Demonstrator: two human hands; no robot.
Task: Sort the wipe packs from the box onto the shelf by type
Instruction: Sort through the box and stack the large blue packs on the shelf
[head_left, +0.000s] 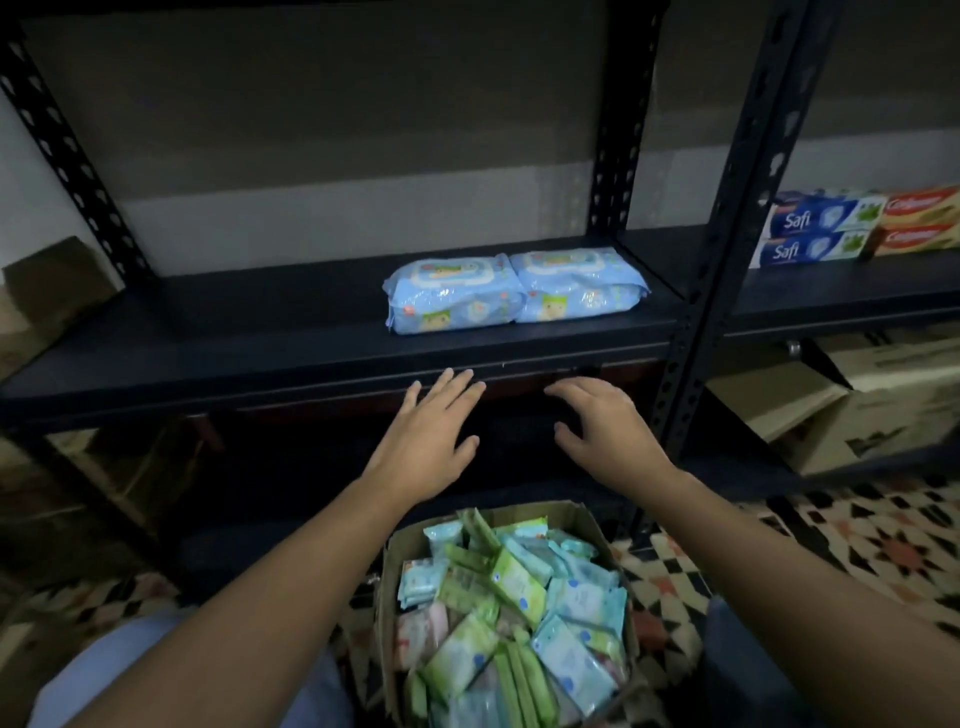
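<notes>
- Left hand (434, 431), frame centre: fingers lying spread and straight, holding nothing, hovering just below the shelf (311, 332) front edge.
- Right hand (605, 423), beside it: fingers hanging loosely curled, holding nothing.
- Two blue wipe packs (514, 288) sitting side by side, touching, on the shelf, centre-right.
- Box (566, 512), bottom centre, sitting full of mixed green, blue and pink small packs (519, 608).
- Toothpaste cartons (852, 226) lying stacked at right edge.

Dark shelf (208, 332), two blue wipe packs (514, 288) side by side
</notes>
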